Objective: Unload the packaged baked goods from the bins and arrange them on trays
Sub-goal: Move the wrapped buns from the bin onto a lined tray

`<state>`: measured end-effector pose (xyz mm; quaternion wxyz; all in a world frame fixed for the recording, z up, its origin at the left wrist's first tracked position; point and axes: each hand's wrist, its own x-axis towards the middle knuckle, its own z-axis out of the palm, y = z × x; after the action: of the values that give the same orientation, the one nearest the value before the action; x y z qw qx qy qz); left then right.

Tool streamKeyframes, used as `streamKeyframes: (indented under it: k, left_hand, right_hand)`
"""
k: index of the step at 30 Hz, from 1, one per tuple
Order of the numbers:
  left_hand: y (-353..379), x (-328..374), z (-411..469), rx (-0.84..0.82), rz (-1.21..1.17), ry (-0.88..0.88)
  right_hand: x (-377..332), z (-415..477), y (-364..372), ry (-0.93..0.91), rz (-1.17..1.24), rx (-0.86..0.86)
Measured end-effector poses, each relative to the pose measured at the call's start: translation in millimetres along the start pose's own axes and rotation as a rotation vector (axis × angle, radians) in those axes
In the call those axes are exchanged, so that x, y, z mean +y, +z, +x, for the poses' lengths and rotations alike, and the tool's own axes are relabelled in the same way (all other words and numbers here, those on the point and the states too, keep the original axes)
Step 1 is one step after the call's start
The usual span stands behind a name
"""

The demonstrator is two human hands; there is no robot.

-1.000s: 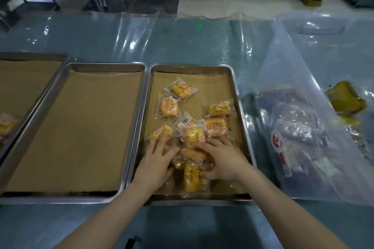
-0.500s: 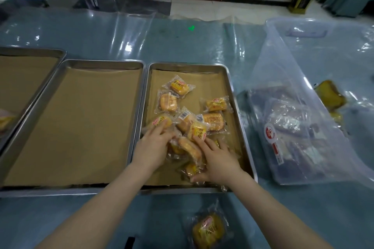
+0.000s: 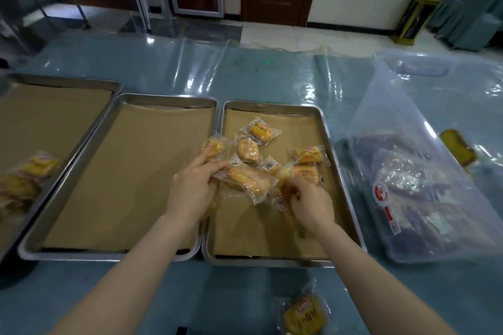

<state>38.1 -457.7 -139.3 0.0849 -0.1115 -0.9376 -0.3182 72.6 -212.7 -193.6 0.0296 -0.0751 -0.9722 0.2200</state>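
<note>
Several clear packets of yellow cake lie in a loose heap on the right tray [image 3: 330, 144], which is lined with brown paper. My left hand [image 3: 192, 187] holds packets at the tray's left rim: one packet [image 3: 215, 147] under the fingertips, a longer packet [image 3: 249, 182] against the thumb. My right hand [image 3: 310, 200] has its fingers curled into the packets [image 3: 304, 171] at the middle of the heap. Two packets [image 3: 260, 130] [image 3: 309, 154] lie apart farther back.
The middle tray [image 3: 122, 171] holds only brown paper. The left tray [image 3: 16, 144] has a few packets [image 3: 35, 168]. A clear plastic bin [image 3: 435, 171] with wrapped goods stands at the right. One packet [image 3: 304, 313] lies on the table in front of the trays.
Both hands have gathered packets and moved them away from the tray's near end toward its middle and left rim. The camera has tilted up; a packet on the near table has come into sight.
</note>
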Motion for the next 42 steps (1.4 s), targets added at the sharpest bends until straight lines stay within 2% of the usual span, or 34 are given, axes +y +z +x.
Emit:
streamKeyframes:
  k: [6, 11, 15, 19, 24, 26, 27, 30, 31, 34, 37, 42]
  left_hand:
    - [-68, -60, -6, 0.174, -0.037, -0.024]
    - [-154, -156, -40, 0.286, 0.073, -0.127]
    - [-218, -237, -81, 0.324, 0.096, -0.269]
    - [-268, -308, -106, 0.337, 0.134, -0.344]
    - [-293, -373, -111, 0.357, 0.229, -0.401]
    - [-292, -392, -107, 0.334, 0.307, -0.390]
    - [-290, -401, -105, 0.259, 0.333, -0.395]
    - [-279, -420, -109, -0.113, 0.326, -0.437]
    - [-277, -423, -111, -0.185, 0.307, -0.453]
    - [-279, -423, -115, -0.175, 0.254, -0.419]
    - [-284, -407, -109, -0.112, 0.258, -0.329]
    - [-272, -352, -91, -0.046, 0.135, -0.171]
  right_hand:
    - [-85, 22, -11, 0.011, 0.141, 0.092]
    - [-225, 30, 22, -0.165, 0.382, 0.054]
    - [-340, 26, 74, -0.232, 0.549, -0.063]
    - [-437, 25, 127, -0.301, 0.600, -0.190]
    - [-526, 25, 170, -0.380, 0.501, -0.199]
    - [-546, 26, 182, -0.390, 0.457, -0.212]
    - [-551, 27, 188, -0.390, 0.441, -0.239]
    - [-553, 27, 204, -0.422, 0.272, -0.434]
    - [-550, 26, 208, -0.453, 0.213, -0.493]
    - [-537, 20, 211, -0.529, 0.177, -0.503]
    - [-526, 18, 200, -0.534, 0.298, -0.439]
    - [-490, 5, 172, -0.508, 0.476, -0.358]
